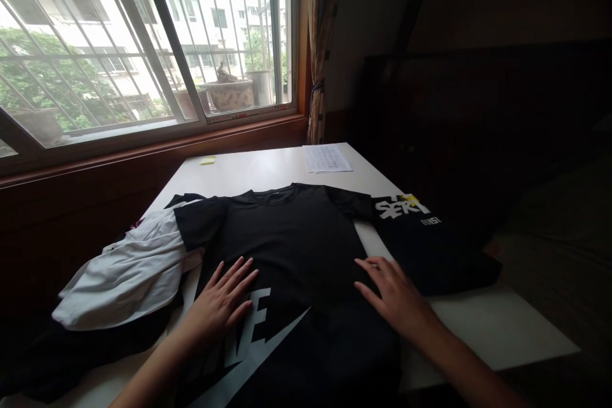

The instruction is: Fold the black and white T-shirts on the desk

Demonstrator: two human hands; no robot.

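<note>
A black T-shirt with a large grey printed logo lies spread face up, its collar toward the far side of the table. My left hand rests flat on the shirt's left part beside the print, fingers spread. At the shirt's right edge is my right hand, its fingers apart and lightly bent, the tips at the fabric. Neither hand grips anything. The lower end of the shirt runs out of view at the bottom.
A white table carries it all. On the left lies a heap with a light grey garment over dark cloth. To the right is a folded dark garment with white lettering. Farther back are a printed sheet and a yellow note.
</note>
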